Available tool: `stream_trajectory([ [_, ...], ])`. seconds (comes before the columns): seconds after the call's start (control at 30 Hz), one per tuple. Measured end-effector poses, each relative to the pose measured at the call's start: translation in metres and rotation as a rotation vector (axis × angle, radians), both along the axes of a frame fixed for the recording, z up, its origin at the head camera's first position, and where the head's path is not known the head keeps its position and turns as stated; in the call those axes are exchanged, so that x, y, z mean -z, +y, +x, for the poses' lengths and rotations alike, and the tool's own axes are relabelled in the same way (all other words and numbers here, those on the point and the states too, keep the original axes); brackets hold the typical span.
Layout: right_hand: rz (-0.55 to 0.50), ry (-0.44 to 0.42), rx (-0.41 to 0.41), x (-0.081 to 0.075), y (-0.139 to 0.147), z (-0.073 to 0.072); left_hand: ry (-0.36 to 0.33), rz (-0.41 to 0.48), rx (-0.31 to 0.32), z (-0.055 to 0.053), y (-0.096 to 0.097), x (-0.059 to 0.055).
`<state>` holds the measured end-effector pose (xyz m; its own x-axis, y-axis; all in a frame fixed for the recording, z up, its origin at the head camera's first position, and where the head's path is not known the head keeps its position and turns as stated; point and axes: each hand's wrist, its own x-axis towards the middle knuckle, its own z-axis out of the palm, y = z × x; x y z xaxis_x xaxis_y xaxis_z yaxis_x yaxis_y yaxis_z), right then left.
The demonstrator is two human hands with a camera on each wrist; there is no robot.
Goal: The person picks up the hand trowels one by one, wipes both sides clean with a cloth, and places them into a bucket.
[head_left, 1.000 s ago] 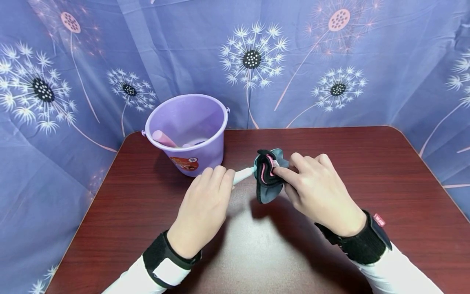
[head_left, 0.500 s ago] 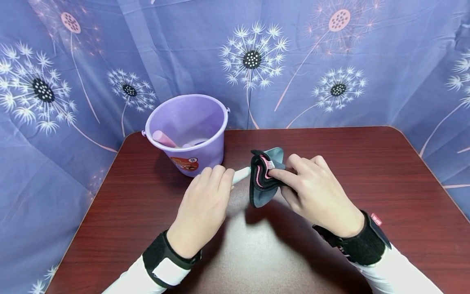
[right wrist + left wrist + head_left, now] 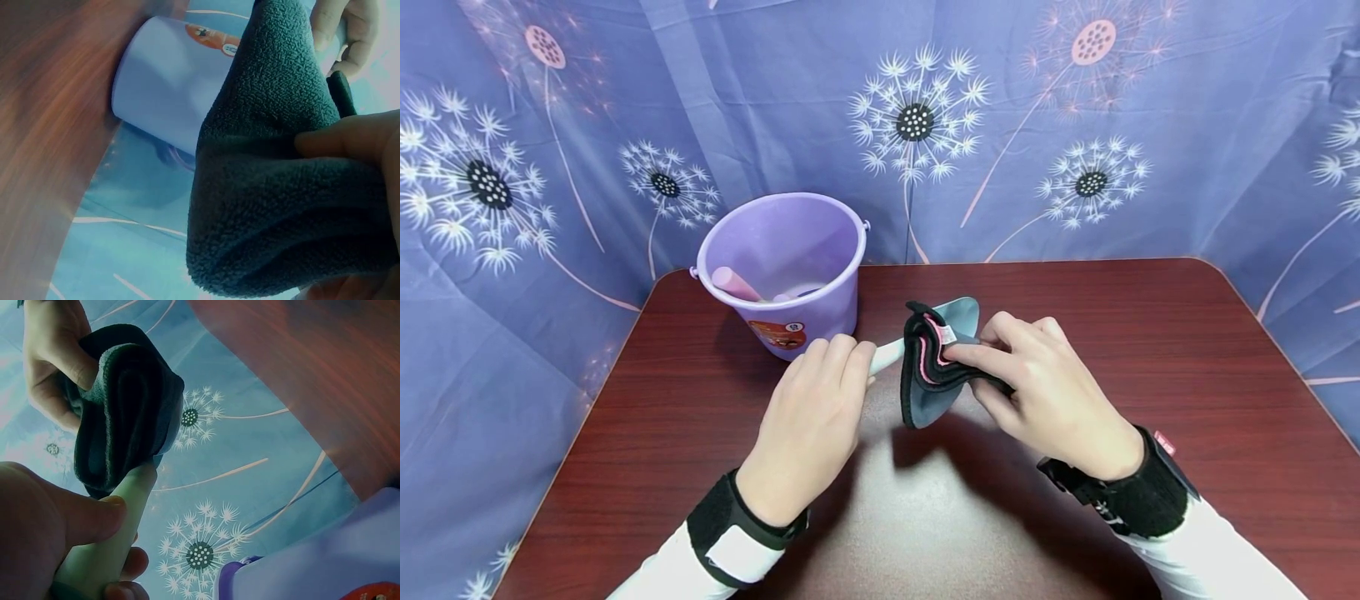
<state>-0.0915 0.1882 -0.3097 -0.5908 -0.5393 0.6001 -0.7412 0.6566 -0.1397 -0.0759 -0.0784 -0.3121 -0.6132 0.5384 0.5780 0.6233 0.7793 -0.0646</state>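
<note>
My left hand grips a pale, whitish-green handle, its thumb lying along the shaft in the left wrist view. A folded grey cloth with black edging, a pink stripe and a small white tag wraps round the far end of that handle. The head of the tool is hidden inside the cloth, so I cannot tell its kind. My right hand pinches the cloth from the right, index finger pressed into the fold. Close up, the fuzzy cloth fills much of the right wrist view.
A purple bucket with an orange label stands at the back left of the dark red wooden table. Inside it a pink rod-like piece leans on the wall. Behind the table hangs a blue dandelion-print cloth.
The grey cloth has slid left along the handle toward my left hand, covering more of it. My right hand's fingers have shifted slightly left with it; my left hand has barely moved.
</note>
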Motion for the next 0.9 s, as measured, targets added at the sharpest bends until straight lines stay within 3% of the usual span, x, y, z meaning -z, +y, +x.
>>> stream_trajectory([
  [0.2, 0.025, 0.049, 0.008, -0.001, 0.001, -0.001, -0.024, -0.006, 0.003, 0.001, 0.0, 0.0],
  [0.57, 0.087, 0.247, 0.078, -0.015, -0.006, 0.005, -0.035, 0.002, 0.039, 0.001, 0.001, 0.001],
  [0.9, 0.116, 0.298, 0.133, -0.02, -0.005, 0.004, -0.025, -0.006, 0.036, 0.001, 0.001, 0.001],
])
